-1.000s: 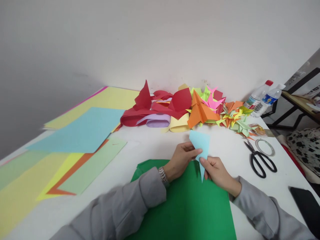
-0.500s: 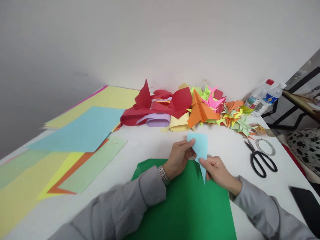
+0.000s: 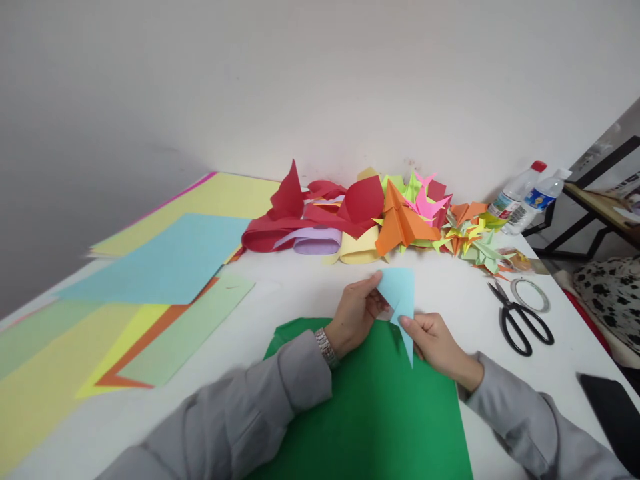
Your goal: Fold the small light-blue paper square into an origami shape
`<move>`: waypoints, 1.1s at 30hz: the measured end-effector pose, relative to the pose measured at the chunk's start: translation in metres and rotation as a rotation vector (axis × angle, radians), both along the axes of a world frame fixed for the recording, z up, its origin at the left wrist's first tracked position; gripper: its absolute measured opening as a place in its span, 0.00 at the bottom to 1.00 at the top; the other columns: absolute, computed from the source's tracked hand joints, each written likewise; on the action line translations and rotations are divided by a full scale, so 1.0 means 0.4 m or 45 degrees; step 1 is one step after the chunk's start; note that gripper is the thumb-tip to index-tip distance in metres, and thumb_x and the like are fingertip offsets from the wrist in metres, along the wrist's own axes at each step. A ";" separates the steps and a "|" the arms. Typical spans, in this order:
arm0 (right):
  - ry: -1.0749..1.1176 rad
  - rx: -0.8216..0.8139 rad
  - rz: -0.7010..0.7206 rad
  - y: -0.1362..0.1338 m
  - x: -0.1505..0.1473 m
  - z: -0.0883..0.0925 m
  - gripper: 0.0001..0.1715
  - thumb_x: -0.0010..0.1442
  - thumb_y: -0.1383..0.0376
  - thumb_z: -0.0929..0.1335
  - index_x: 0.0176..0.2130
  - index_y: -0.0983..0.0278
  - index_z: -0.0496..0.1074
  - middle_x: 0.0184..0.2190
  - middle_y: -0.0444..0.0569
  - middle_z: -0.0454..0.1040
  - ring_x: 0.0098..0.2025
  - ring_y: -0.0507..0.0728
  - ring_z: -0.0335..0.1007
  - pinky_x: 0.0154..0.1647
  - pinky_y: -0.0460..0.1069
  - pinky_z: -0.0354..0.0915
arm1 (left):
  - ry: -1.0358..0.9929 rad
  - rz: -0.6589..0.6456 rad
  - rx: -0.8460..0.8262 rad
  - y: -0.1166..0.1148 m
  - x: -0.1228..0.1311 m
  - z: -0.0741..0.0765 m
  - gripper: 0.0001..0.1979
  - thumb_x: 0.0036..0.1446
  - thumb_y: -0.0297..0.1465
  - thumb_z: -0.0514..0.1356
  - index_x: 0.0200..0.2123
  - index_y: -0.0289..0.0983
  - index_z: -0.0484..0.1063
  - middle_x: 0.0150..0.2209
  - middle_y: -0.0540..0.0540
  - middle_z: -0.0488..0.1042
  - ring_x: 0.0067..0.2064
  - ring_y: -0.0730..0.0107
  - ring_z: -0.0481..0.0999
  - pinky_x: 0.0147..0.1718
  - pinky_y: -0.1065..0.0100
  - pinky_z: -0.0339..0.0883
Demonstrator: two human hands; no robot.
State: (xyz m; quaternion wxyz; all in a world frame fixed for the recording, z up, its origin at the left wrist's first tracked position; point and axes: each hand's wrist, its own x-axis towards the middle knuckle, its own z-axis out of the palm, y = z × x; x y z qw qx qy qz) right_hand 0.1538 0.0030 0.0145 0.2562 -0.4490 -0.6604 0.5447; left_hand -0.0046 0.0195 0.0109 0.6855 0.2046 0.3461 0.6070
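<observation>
Between my two hands is a folded piece of light blue paper (image 3: 400,290), held just above the far edge of a green sheet (image 3: 380,413). My left hand (image 3: 357,310), with a metal watch at the wrist, pinches the paper's upper left corner. Lower down, my right hand (image 3: 433,340) grips it with the thumb on the front, where the fold narrows. A thin pointed end hangs below the right thumb. The fingers behind the paper are partly hidden.
Scissors (image 3: 520,317) and a roll of clear tape (image 3: 530,295) lie to the right, near a black flat object (image 3: 610,413). Folded paper figures (image 3: 405,223) and red paper shapes (image 3: 295,213) line the wall. Coloured sheets (image 3: 165,260) cover the left; two bottles (image 3: 525,193) stand at the back right.
My left hand has slid slightly left, its thumb moving from the paper's face to its upper left corner. The right hand keeps its grip; the paper has turned a little.
</observation>
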 end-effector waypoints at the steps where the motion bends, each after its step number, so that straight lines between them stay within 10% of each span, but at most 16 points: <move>1: 0.005 -0.014 -0.018 0.000 0.000 0.002 0.37 0.51 0.34 0.60 0.14 0.61 0.54 0.09 0.38 0.53 0.13 0.46 0.46 0.16 0.45 0.45 | 0.005 -0.015 0.012 -0.001 0.000 0.001 0.18 0.46 0.41 0.67 0.22 0.31 0.69 0.18 0.50 0.70 0.20 0.76 0.68 0.21 0.73 0.63; 19: 0.257 -0.118 -0.044 0.017 0.011 -0.009 0.35 0.55 0.38 0.61 0.22 0.65 0.69 0.08 0.36 0.53 0.13 0.47 0.45 0.17 0.45 0.45 | 0.065 -0.575 0.189 -0.019 0.001 0.010 0.15 0.45 0.34 0.69 0.35 0.30 0.76 0.33 0.42 0.76 0.30 0.73 0.71 0.28 0.71 0.62; 33: 0.305 -0.029 -0.033 0.016 0.004 0.001 0.25 0.55 0.45 0.67 0.24 0.63 0.64 0.16 0.39 0.65 0.15 0.46 0.52 0.16 0.44 0.49 | 0.065 -0.478 0.229 -0.026 0.009 0.015 0.16 0.43 0.37 0.70 0.30 0.31 0.72 0.25 0.48 0.73 0.24 0.69 0.73 0.26 0.64 0.67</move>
